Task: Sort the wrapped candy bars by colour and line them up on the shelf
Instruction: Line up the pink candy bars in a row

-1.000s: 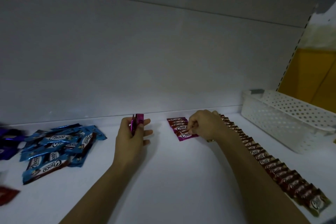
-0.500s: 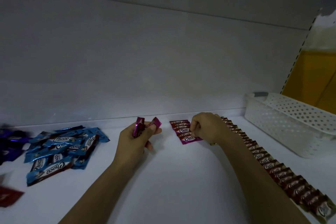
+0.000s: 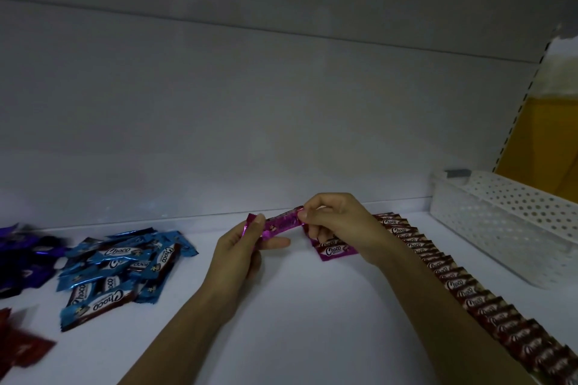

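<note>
A magenta candy bar [image 3: 279, 224] hangs between my two hands above the white shelf [image 3: 312, 306]. My left hand [image 3: 240, 247] pinches its left end and my right hand [image 3: 337, 222] pinches its right end. Under my right hand lies a short row of magenta bars [image 3: 336, 251], partly hidden. A long row of brown bars [image 3: 469, 291] runs from the back wall toward the front right. A loose pile of blue bars [image 3: 122, 269] lies at the left.
Purple bars [image 3: 22, 256] lie at the far left and red bars [image 3: 18, 347] at the front left corner. A white perforated basket [image 3: 506, 222] stands at the back right. The shelf's back wall rises just behind my hands.
My right hand left the magenta row and took the right end of the bar in my left hand. The bar turned from upright to lying sideways between both hands.
</note>
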A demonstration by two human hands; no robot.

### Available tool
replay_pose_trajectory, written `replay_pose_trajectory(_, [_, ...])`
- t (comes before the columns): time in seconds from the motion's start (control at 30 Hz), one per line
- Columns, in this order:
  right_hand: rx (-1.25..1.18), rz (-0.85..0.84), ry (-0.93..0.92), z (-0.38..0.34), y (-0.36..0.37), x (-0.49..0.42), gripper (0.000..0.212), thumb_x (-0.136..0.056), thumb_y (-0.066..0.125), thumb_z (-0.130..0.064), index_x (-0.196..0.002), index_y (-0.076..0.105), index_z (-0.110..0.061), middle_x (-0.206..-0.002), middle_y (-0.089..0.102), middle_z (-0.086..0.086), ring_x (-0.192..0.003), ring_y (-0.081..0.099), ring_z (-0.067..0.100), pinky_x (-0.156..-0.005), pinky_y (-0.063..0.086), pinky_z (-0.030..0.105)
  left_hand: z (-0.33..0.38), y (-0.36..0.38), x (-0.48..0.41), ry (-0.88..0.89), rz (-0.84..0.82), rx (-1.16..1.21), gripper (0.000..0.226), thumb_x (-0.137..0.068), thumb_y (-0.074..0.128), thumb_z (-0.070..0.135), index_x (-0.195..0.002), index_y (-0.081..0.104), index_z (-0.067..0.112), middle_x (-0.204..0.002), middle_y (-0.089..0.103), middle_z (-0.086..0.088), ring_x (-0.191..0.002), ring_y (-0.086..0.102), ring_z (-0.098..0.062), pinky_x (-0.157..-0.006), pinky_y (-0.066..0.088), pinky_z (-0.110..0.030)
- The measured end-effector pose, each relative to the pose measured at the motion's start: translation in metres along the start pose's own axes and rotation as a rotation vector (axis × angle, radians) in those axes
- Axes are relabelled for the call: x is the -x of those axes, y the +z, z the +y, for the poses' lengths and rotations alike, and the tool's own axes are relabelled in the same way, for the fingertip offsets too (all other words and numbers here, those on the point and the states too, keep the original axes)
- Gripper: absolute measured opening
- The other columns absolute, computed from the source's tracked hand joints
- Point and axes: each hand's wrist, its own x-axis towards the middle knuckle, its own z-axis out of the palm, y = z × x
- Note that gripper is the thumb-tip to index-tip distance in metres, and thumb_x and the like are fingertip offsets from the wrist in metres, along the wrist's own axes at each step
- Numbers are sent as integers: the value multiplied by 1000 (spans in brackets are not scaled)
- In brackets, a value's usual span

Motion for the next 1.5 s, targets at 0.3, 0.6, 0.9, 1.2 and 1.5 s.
replay_pose_trajectory(0.3, [-159, -4, 23, 0, 6, 0, 6, -86, 67, -17, -88, 66, -12, -88, 75, 5, -79, 72, 19, -72, 54, 22, -3, -1, 1, 26, 79, 1, 24, -88, 61, 3, -90, 75, 23, -60, 58, 4, -45, 35, -6, -41, 31, -18])
replay_pose_trajectory(0.6, [-262, 105, 40, 5, 20, -3, 20, -82, 71, -8, -101, 65, -10, -91, 74, 9, -81, 72, 20, -79, 56, 23, 1, 2, 6, 76, 73, -5, 23, -89, 63, 13, -87, 78, 31, -47, 46, 15, -43, 33, -2, -41, 29, -14])
replay_pose_trajectory(0.9, [-231, 268, 87, 0, 5, -3, 17, -85, 66, -6, -97, 68, -16, -93, 73, 3, -88, 70, 18, -80, 54, 26, 5, 9, 10, 89, -15, -107, 20, -88, 64, 18, -100, 72, 33, -78, 72, 18, -53, 56, -9, -60, 53, -20])
replay_pose_trajectory(1.2, [692, -35, 184, 8, -37, 7, 15, -74, 79, -15, -75, 74, -29, -80, 72, -9, -82, 67, 12, -83, 55, 34, -2, 8, 4, 30, 43, -181, 15, -94, 57, 23, -101, 68, 32, -82, 73, 12, -58, 52, 0, -70, 38, -29])
replay_pose_trajectory(1.5, [784, -71, 173, 19, -25, 1, 13, -74, 79, -18, -72, 72, -29, -73, 67, -16, -81, 63, 5, -90, 46, 29, -6, 7, -1, -5, 73, -165, 26, -98, 47, 33, -111, 67, 22, -59, 56, 7, -41, 38, -3, -41, 34, -12])
